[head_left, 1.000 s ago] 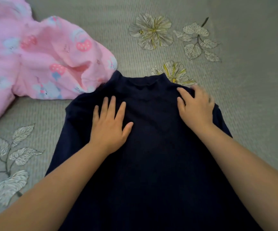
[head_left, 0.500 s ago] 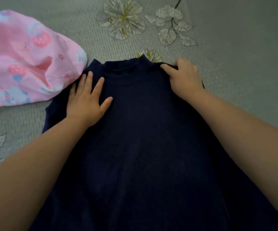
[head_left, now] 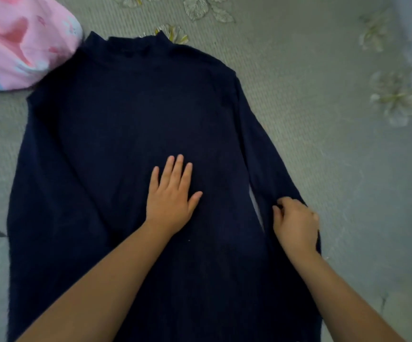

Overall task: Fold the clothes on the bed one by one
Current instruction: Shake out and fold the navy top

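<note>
Garment: a navy sweater is being laid out flat on the grey bedspread, collar away from the person, hem running out of view at the bottom edge.
Left hand: the left hand is being pressed palm-down on the middle of the body panel, fingers straight and slightly apart.
Right hand: the right hand is being curled onto the right sleeve near its lower end; the fingers are bent onto the knit, seemingly pinching it (the fingertips are partly hidden, so how much cloth is gathered cannot be told).
Sleeve position: the sleeve is being kept just beside the body, with a thin gap of bedspread showing between them.
Handling: the knit is judged soft, limp and light, likely to sag and bunch when lifted, and not slippery against the textured cover.
Where to grip: the cuff end and shoulder seam are judged the best holds, with the body pinned flat.
Nearby: a pink patterned garment is touching the sweater's far left shoulder, still unfolded.
</note>
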Demonstrator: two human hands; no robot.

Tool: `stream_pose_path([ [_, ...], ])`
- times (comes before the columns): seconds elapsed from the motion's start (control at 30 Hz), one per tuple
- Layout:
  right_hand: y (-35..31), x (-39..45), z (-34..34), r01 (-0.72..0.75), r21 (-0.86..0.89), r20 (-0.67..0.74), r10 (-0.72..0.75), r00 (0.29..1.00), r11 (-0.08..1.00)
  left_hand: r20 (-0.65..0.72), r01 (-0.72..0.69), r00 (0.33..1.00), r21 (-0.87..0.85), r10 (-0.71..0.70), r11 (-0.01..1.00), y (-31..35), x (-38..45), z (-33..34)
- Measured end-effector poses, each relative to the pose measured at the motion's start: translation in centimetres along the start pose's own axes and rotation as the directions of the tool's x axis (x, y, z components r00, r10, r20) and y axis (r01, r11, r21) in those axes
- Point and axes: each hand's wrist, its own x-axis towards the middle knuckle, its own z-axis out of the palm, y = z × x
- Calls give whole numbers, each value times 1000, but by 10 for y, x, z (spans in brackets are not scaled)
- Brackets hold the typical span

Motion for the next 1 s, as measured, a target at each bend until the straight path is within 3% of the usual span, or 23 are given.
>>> stream_pose_path([
  [0.13, 21, 27, -16, -18, 139, -80, 30, 996, 990, -5, 43, 999, 51, -43, 998, 2, 0, 4],
  [0.27, 50, 86, -55, -164, 341, -211, 245, 946, 926, -25, 38, 999, -21, -39, 999, 16, -1, -3],
  [0.33, 68, 124, -76, -241, 390, -212, 342, 916, 889, -74, 1, 997, -63, -6, 998, 32, 3, -8],
  [0.4, 81, 159, -90, -275, 388, -134, 348, 928, 880, -119, -30, 993, -87, 20, 996, 51, 13, -10],
  [0.53, 98, 215, -99, -190, 291, 26, 191, 981, 938, -110, 6, 994, -97, -16, 995, 103, 47, -8],
  [0.7, 120, 227, -97, 54, 233, 5, -57, 998, 971, 21, 108, 994, 77, -110, 991, 141, 68, 8],
  [0.77, 129, 212, -97, 198, 151, -98, -185, 978, 969, 66, 134, 988, 109, -142, 985, 145, 70, 7],
  [0.87, 136, 160, -84, 431, 5, -201, -421, 885, 903, 137, 129, 979, 158, -151, 979, 144, 73, 1],
  [0.9, 134, 141, -77, 492, -50, -123, -494, 861, 869, 161, 123, 976, 149, -147, 981, 143, 75, -2],
  [0.93, 132, 125, -69, 526, -83, 40, -525, 850, 846, 178, 121, 974, 126, -143, 985, 142, 73, -5],
  [1.0, 134, 112, -53, 523, -97, 268, -483, 833, 847, 137, 118, 983, 47, -123, 992, 139, 69, -11],
])
